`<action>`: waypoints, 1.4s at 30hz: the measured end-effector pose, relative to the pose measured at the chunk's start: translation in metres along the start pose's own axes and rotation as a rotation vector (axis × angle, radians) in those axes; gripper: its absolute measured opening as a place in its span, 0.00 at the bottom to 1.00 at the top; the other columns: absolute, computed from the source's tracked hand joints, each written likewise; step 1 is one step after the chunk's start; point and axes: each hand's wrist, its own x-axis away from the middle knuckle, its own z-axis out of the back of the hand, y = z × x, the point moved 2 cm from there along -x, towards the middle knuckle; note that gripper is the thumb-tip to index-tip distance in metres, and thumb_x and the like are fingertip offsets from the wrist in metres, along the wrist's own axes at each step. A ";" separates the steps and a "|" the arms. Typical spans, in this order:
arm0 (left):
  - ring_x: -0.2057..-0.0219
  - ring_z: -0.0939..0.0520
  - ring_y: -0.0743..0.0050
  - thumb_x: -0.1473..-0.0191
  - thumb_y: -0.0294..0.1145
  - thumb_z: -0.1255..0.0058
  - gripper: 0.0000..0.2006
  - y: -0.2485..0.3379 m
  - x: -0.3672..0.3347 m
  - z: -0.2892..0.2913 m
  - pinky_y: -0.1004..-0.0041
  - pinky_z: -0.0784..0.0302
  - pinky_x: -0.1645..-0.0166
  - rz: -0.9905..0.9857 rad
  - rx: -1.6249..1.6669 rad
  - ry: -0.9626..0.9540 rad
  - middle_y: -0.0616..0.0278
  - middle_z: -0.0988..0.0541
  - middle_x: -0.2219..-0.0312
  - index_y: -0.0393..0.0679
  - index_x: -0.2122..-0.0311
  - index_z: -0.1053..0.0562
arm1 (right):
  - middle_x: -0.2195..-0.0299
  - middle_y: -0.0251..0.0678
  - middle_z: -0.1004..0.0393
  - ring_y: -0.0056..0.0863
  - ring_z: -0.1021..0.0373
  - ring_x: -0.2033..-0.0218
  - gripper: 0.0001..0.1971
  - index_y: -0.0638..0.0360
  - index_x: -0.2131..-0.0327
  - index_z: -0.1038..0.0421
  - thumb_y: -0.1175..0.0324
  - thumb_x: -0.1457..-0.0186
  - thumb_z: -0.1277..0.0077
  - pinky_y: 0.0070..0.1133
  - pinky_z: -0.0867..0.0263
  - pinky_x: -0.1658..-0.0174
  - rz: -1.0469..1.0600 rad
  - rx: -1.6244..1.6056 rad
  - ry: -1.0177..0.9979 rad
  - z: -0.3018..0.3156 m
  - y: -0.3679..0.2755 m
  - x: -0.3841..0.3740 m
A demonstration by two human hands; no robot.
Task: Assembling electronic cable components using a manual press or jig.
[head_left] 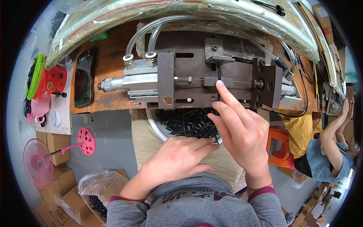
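We see a round white bowl [152,122] at the frame's centre, just below the metal press fixture [196,81]; it is full of small black pins [185,123] lying every way.

At the lower left, a clear plastic bag [96,185] with dark parts inside sits among brown cardboard boxes [56,145]. More boxes lie at the lower right corner, too small to read. Long clear plastic sleeves [181,13] arch across the top of the frame. A dark phone [84,77] lies flat on the orange bench [109,64] at the upper left, beside a red and green tool holder [47,81].

Our right hand [242,134] reaches up to the fixture, index finger stretched out, its tip pressing a thin black pin [219,75] that stands in the slot; the other fingers curl loosely. The pin's long axis runs up and down in the frame, crossing the horizontal rod [242,82].

Our left hand [176,159] rests at the bowl's lower rim, fingers extended together and pointing right; we cannot tell whether it pinches anything.

Another person [325,151] works at the right edge.
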 end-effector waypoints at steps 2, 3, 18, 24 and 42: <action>0.66 0.17 0.61 0.55 0.42 0.37 0.22 -0.001 0.002 0.000 0.66 0.20 0.64 0.004 -0.009 0.021 0.59 0.19 0.60 0.43 0.55 0.24 | 0.54 0.41 0.22 0.27 0.29 0.80 0.12 0.61 0.68 0.25 0.73 0.59 0.35 0.19 0.34 0.76 0.006 -0.015 -0.021 0.004 -0.002 -0.004; 0.66 0.17 0.61 0.55 0.42 0.37 0.22 -0.002 0.003 0.000 0.66 0.20 0.63 0.005 -0.012 0.028 0.59 0.19 0.59 0.43 0.55 0.24 | 0.54 0.41 0.22 0.27 0.28 0.80 0.13 0.61 0.68 0.25 0.73 0.59 0.35 0.19 0.33 0.76 0.012 -0.039 -0.030 0.007 -0.001 -0.007; 0.70 0.18 0.68 0.51 0.41 0.39 0.21 -0.007 0.018 -0.009 0.71 0.20 0.64 -0.031 -0.032 0.089 0.62 0.19 0.58 0.45 0.52 0.24 | 0.73 0.53 0.23 0.43 0.24 0.68 0.29 0.74 0.72 0.24 0.47 0.49 0.45 0.31 0.28 0.61 -0.111 0.336 0.082 0.035 0.017 -0.202; 0.70 0.18 0.69 0.51 0.40 0.39 0.20 -0.012 0.022 -0.010 0.71 0.20 0.65 -0.044 -0.025 0.101 0.63 0.19 0.58 0.45 0.53 0.24 | 0.68 0.56 0.22 0.44 0.23 0.64 0.27 0.73 0.67 0.22 0.50 0.51 0.44 0.31 0.27 0.58 -0.193 0.371 -0.223 0.029 0.021 -0.227; 0.70 0.19 0.70 0.50 0.38 0.40 0.18 -0.010 0.021 -0.010 0.72 0.20 0.66 -0.053 -0.031 0.107 0.64 0.19 0.58 0.44 0.53 0.24 | 0.65 0.52 0.26 0.43 0.29 0.60 0.17 0.70 0.68 0.25 0.61 0.51 0.46 0.31 0.34 0.54 -0.023 0.193 -0.045 0.032 0.069 -0.204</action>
